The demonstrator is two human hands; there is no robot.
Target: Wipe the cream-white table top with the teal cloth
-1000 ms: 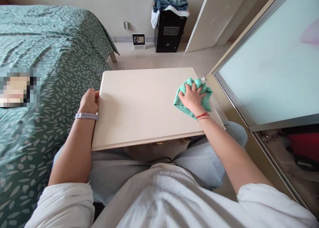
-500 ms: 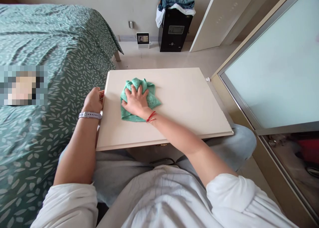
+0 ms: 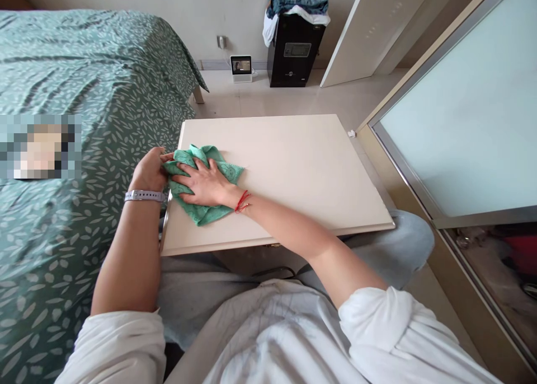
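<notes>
A cream rectangular board or case lies flat above my knees. My right hand, fingers spread, presses a crumpled green cloth onto its left part. The cloth reaches over the left edge of the board. Just outside that edge is my left hand, with a pale watch strap on its wrist. Its fingertips are partly hidden by the cloth and the edge, so its grip cannot be made out.
At the left stands a bed with a green leaf-patterned cover. A black cabinet with folded jeans on it and a small screen stand by the wall. To the right is a sliding door of frosted glass.
My right hand has slid the green cloth to the left and slightly toward me, up to the board's left edge. My left hand has shifted slightly outward.
</notes>
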